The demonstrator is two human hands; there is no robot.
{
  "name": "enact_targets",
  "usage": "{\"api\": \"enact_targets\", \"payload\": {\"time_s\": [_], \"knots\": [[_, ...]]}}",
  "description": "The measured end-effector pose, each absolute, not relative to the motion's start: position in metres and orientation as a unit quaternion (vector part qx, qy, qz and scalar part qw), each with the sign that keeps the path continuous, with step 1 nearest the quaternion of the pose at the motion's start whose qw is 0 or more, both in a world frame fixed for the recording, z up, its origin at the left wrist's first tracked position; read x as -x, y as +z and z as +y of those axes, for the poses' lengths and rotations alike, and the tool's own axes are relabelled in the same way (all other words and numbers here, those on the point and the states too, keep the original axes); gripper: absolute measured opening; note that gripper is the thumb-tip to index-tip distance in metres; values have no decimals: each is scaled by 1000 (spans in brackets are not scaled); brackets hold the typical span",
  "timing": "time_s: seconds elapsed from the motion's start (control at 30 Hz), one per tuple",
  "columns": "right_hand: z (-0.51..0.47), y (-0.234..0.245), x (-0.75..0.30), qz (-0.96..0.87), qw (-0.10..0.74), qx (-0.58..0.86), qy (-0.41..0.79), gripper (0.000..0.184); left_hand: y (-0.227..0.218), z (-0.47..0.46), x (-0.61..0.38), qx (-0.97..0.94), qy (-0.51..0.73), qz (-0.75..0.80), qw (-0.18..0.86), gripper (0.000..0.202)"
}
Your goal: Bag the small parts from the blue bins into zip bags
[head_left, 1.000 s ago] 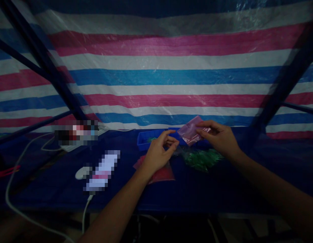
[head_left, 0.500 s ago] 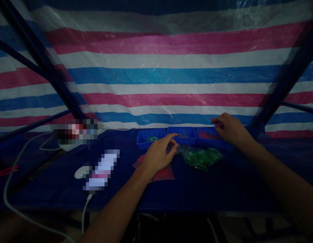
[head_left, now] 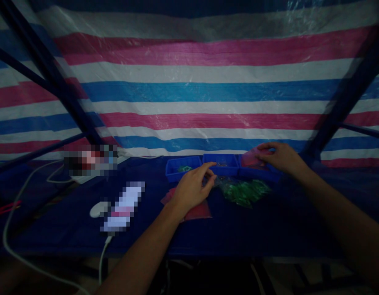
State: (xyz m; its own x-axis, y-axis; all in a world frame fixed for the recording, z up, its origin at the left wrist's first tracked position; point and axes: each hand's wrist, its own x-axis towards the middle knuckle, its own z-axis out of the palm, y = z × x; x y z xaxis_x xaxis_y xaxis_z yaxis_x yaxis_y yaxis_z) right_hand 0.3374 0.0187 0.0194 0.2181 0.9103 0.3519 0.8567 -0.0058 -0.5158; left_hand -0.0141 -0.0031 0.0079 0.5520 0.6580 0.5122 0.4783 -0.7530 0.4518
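Note:
My right hand [head_left: 278, 157] reaches over the rightmost of three small blue trays [head_left: 222, 164] at the back of the table, fingers pinched on a small pink plastic bag [head_left: 251, 157]. My left hand [head_left: 192, 186] hovers low over the table just in front of the middle tray, fingers curled loosely with the index finger extended; nothing shows in it. A clear bag of green pieces [head_left: 244, 191] lies between my hands. A pile of red bags [head_left: 197, 209] lies under my left wrist. The left tray holds a few green pieces [head_left: 185, 168].
A dark blue cloth [head_left: 269, 229] covers the table. A white rounded device [head_left: 99, 209] and a white cable [head_left: 11, 241] lie at the left, beside blurred-out items. A striped pink, white and blue tarp [head_left: 189, 90] hangs behind, with dark frame poles [head_left: 48, 69] at both sides.
My right hand carried the pink bag from the middle to the rightmost tray and holds it there. My left hand dropped slightly toward the table.

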Motion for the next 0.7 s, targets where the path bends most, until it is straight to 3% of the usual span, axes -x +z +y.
{"api": "enact_targets", "payload": {"time_s": [0.17, 0.37, 0.57, 0.7], "knots": [[10, 26, -338, -643, 293, 697, 124, 52, 6, -3, 15, -873, 342, 322, 132, 39], [9, 24, -332, -609, 379, 662, 218, 53, 5, -2, 16, -876, 339, 319, 125, 38], [16, 15, -339, -675, 227, 701, 49, 51, 6, -2, 16, -877, 333, 326, 118, 36], [14, 13, -344, -694, 233, 678, -70, 59, 7, -2, 16, -876, 329, 334, 108, 36]]}}
